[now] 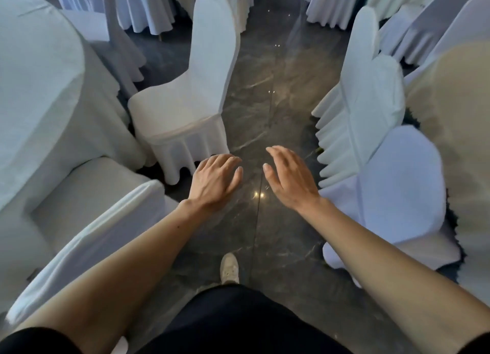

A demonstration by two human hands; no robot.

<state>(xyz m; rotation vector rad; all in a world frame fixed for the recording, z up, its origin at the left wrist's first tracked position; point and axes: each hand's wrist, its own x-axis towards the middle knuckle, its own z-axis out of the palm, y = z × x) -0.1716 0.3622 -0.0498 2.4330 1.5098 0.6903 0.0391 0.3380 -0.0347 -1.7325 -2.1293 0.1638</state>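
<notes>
Left hand [214, 180] and right hand [289, 178] out over the aisle, gripping nothing

My left fingers [233, 165] are relaxed and loosely curved, palm down, just beside the skirted corner of the white-covered chair [183, 107] on my left. My right fingers are spread loose too, near the covered chair back [397, 183] on my right. Below lie the dark marble floor [265, 88] and my white shoe [229, 268].

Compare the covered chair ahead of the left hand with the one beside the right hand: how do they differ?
The left chair shows its seat, side-on to the aisle; the right chair shows only its back and stands against a cream tablecloth. The left chair looks white, the right chair bluish. Both wear skirted fabric covers.
</notes>
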